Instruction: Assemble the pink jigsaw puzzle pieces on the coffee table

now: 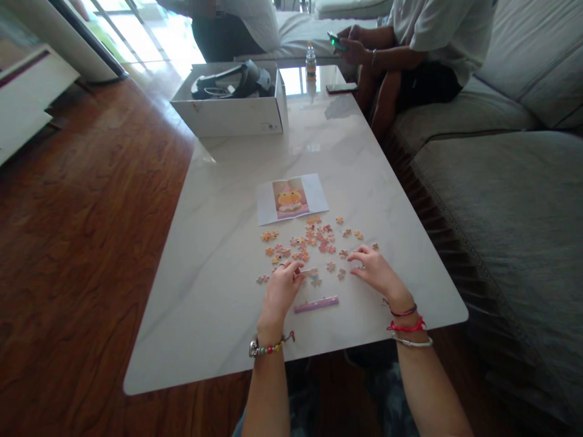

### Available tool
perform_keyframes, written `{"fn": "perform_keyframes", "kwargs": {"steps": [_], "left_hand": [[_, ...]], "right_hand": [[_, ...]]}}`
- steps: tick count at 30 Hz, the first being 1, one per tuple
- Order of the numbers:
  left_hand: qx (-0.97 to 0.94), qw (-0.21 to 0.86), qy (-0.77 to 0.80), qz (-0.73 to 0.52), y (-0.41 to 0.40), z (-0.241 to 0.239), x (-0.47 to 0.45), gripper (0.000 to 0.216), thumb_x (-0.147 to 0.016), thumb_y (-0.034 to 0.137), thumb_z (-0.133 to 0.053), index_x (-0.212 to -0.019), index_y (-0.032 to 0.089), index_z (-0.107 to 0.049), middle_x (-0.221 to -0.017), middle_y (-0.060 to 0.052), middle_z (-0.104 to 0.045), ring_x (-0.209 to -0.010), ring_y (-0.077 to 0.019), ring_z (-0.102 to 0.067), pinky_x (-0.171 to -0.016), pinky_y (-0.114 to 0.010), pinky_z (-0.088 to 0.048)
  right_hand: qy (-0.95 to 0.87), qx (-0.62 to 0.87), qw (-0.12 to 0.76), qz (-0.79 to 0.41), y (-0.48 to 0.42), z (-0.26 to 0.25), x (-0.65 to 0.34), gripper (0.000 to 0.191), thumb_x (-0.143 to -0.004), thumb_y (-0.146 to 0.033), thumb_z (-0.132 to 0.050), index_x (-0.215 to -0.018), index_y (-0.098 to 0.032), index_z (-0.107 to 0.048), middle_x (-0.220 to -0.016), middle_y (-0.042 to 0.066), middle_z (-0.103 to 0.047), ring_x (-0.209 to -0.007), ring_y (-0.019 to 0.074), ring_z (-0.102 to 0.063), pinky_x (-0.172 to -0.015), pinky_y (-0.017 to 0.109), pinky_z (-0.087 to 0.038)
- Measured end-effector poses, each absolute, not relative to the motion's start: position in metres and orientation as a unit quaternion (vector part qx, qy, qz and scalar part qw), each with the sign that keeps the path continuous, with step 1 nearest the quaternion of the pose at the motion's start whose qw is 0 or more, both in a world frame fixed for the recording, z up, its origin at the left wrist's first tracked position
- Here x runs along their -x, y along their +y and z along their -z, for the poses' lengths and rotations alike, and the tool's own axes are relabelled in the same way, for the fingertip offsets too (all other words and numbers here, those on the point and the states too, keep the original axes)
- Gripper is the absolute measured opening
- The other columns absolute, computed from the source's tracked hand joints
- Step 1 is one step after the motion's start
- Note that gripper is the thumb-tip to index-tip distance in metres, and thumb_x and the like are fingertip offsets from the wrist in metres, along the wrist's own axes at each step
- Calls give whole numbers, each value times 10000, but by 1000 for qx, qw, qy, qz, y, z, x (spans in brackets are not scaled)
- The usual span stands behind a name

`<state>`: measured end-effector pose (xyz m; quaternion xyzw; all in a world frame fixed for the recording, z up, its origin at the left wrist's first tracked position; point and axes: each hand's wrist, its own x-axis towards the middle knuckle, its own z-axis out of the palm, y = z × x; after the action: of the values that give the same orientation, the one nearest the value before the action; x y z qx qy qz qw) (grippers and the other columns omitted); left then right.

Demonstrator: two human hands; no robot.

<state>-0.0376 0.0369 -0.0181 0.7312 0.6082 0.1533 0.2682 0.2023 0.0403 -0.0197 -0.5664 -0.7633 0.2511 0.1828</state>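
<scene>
My left hand (283, 286) has thumb and fingers closed on a pale puzzle piece (310, 272), just above the white table. Under it lies a loose piece with a blue spot (316, 281). My right hand (374, 271) hovers to the right, thumb and fingers apart, close to a loose puzzle piece (343, 254). Between and beyond the hands spreads a pile of orange and pink puzzle pieces (314, 240). Nearer to me lies a joined purple strip (316, 304) of puzzle. A sheet with a printed picture (291, 199) of an orange figure rests behind the pile.
The white table (204, 261) carries an open box (232, 118) with a dark headset-like device inside, a bottle (310, 64) and a dark phone (341, 88) at the far end. A person on the grey sofa (501, 176) holds another phone (336, 41). A second person sits farther back.
</scene>
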Motion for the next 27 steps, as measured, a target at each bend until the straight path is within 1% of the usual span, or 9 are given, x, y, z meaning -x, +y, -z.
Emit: {"fn": "perform_keyframes", "kwargs": {"steps": [2,6,10,12,16,18,22,25,27], "left_hand": [[-729,271,610,-151,37,18,42,203,-731,138,-527,-913,204,-588,-803,-7,-571,-692,-110,-535,-666,-235,-428],[-725,286,609,-146,35,18,52,162,-721,144,-535,-860,205,-593,-795,-3,-573,-690,-106,-536,-672,-234,-430],[-722,304,606,-136,33,16,57,107,-713,148,-548,-801,193,-589,-772,-3,-575,-679,-103,-536,-657,-225,-426],[-722,304,607,-134,32,15,57,108,-710,143,-551,-798,193,-589,-768,-2,-579,-668,-101,-531,-649,-223,-422],[-725,299,605,-138,30,15,57,122,-714,140,-547,-816,195,-586,-795,-6,-585,-685,-102,-531,-660,-224,-417],[-727,294,605,-138,29,16,56,118,-721,156,-549,-827,198,-583,-812,-9,-586,-698,-105,-533,-662,-224,-415],[-737,286,597,-132,27,17,54,81,-731,163,-540,-794,194,-581,-803,-13,-589,-724,-116,-534,-670,-227,-409],[-737,293,594,-138,27,15,52,86,-729,149,-536,-784,194,-586,-796,-13,-595,-748,-121,-537,-696,-233,-410],[-722,307,601,-156,28,13,52,103,-740,158,-531,-815,197,-589,-798,-12,-602,-738,-117,-541,-696,-233,-415]], "right_hand": [[-777,551,175,-250,40,21,-196,238,-672,-110,-619,-886,-212,-606,-906,24,-545,-777,130,-552,-739,264,-434],[-795,539,135,-244,41,25,-185,127,-670,-83,-592,-733,-193,-583,-844,22,-547,-760,134,-537,-700,254,-425],[-803,518,132,-264,42,26,-180,160,-681,-27,-510,-649,-179,-547,-698,10,-556,-694,134,-528,-649,248,-411],[-797,519,138,-275,41,23,-178,183,-683,-14,-485,-695,-181,-560,-658,-1,-554,-653,129,-526,-622,244,-407],[-805,493,148,-295,37,17,-169,233,-678,-65,-558,-865,-202,-580,-836,18,-577,-735,133,-548,-671,253,-425],[-812,488,126,-294,35,17,-164,174,-665,-90,-595,-802,-197,-585,-867,28,-562,-745,133,-547,-679,253,-429],[-813,508,89,-272,35,17,-156,109,-669,-67,-573,-658,-173,-550,-763,26,-553,-686,129,-535,-638,245,-425],[-805,499,136,-292,37,13,-154,99,-714,-90,-536,-669,-175,-558,-686,9,-568,-650,124,-534,-614,240,-427],[-791,480,187,-330,37,10,-150,92,-753,-136,-517,-714,-181,-587,-709,12,-595,-642,117,-548,-602,235,-438]]}}
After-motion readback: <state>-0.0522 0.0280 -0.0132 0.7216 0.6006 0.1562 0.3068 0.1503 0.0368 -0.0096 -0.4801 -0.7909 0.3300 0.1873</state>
